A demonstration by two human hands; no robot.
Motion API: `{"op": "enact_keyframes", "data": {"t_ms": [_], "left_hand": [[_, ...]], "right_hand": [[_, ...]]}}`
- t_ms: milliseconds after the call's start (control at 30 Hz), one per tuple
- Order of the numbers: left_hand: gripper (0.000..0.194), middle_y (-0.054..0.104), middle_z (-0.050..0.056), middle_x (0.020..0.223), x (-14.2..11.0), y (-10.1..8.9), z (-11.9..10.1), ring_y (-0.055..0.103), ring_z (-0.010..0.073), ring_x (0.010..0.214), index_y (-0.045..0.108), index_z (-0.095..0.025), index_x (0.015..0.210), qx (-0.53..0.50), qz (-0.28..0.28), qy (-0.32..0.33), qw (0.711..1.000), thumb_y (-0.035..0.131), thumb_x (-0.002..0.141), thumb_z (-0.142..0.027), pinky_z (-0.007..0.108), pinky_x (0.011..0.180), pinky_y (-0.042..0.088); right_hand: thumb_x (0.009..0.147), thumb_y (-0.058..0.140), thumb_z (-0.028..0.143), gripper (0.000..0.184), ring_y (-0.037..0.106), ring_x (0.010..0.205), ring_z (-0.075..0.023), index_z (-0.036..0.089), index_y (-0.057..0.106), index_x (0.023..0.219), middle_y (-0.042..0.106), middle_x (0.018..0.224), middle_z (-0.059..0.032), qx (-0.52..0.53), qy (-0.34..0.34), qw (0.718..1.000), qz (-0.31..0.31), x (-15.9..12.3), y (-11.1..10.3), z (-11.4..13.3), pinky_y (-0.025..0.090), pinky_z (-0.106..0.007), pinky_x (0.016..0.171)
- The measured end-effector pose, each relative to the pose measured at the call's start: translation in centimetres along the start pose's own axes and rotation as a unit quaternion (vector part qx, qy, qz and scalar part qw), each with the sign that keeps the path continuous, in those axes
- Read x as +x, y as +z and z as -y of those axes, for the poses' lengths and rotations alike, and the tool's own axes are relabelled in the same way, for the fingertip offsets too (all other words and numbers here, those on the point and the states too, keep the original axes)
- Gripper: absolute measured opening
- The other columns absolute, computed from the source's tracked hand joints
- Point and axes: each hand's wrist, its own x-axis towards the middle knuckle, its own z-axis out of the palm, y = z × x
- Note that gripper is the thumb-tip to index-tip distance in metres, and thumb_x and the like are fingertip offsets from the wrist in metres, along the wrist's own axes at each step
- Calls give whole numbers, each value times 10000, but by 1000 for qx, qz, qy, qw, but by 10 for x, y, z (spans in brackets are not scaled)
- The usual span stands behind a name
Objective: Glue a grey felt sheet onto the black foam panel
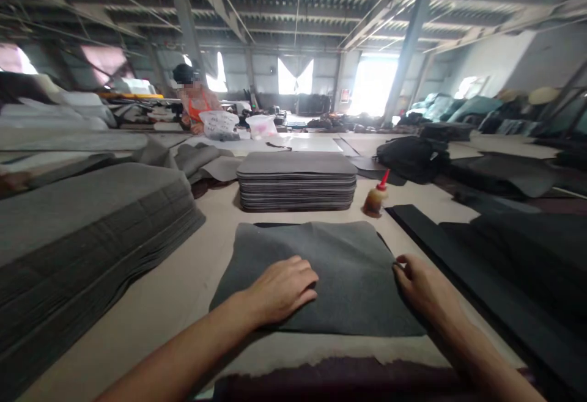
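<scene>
A dark grey sheet [343, 292] of fabric-like material lies in front of me, with a darker layer showing under its far and right edges. My left hand [287, 286] rests palm down on the sheet, left of its middle, fingers loosely laid out and gripping nothing. At the sheet's right edge, my right hand [419, 280] pinches the border between thumb and fingers. Just beyond the sheet stands a neat stack of grey rounded-corner pieces [296, 188]. Right of that stack is a squeeze bottle [375, 197] with a red nozzle and brownish contents.
A tall pile of grey sheets [101, 219] fills the left side. Dark folded material [486, 280] lies along the right. A black bundle [410, 156] sits farther back. Across the table, a person in an orange garment [198, 105] is near white plastic bags [220, 124].
</scene>
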Motion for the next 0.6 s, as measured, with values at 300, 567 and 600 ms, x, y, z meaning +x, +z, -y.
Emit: {"op": "enact_keyframes", "data": {"t_ms": [300, 567, 600], "left_hand": [[166, 585, 39, 1017, 1, 34, 15, 520, 219, 989, 633, -222, 1037, -70, -65, -26, 995, 526, 1007, -345, 357, 832, 416], [166, 576, 37, 1074, 2, 34, 17, 505, 233, 1038, 612, -226, 1107, -117, -69, -47, 990, 600, 969, -319, 389, 884, 427], [183, 574, 40, 1090, 1, 34, 17, 500, 237, 1056, 608, -226, 1121, -119, -72, -52, 989, 609, 963, -319, 397, 904, 429]], "right_hand": [[879, 479, 506, 376, 645, 875, -256, 213, 690, 983, 705, 987, -78, 102, 13, 993, -52, 44, -25, -24, 463, -386, 817], [871, 624, 422, 310, 617, 701, -148, 152, 691, 1008, 702, 883, -53, 222, 2, 975, 24, 132, -8, 14, 479, -266, 627], [870, 643, 403, 275, 590, 641, -132, 147, 685, 962, 677, 790, -29, 234, 3, 972, 36, 137, -4, 19, 461, -255, 585]]}}
